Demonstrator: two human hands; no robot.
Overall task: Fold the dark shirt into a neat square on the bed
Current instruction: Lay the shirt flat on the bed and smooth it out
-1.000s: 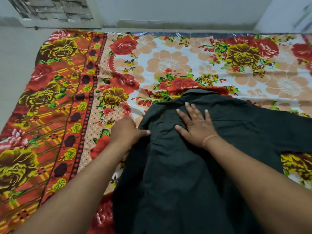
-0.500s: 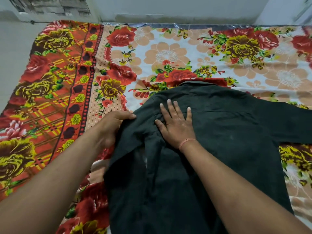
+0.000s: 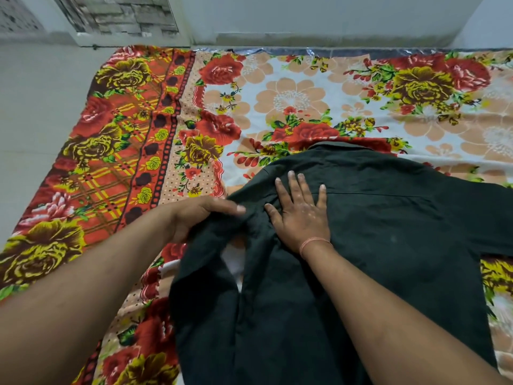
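The dark shirt (image 3: 388, 232) lies back-up on the bed, collar pointing away from me, one sleeve stretching off to the right edge. My right hand (image 3: 298, 215) presses flat on the shirt near its left shoulder, fingers spread. My left hand (image 3: 200, 215) grips the shirt's left shoulder edge, thumb on top of the cloth and fingers tucked beneath. The left sleeve (image 3: 205, 287) is folded down along the shirt's left side, with a small gap of bedsheet showing between sleeve and body.
The bed is covered by a floral bedsheet (image 3: 305, 98) with a red and yellow border (image 3: 116, 151) on the left. Grey floor (image 3: 36, 112) lies left of the bed, and a pale wall (image 3: 305, 18) runs behind it.
My left hand has drawn the left shoulder and sleeve inward and downward. My right hand has shifted slightly left on the shirt and stays flat. The camera view has dropped a little.
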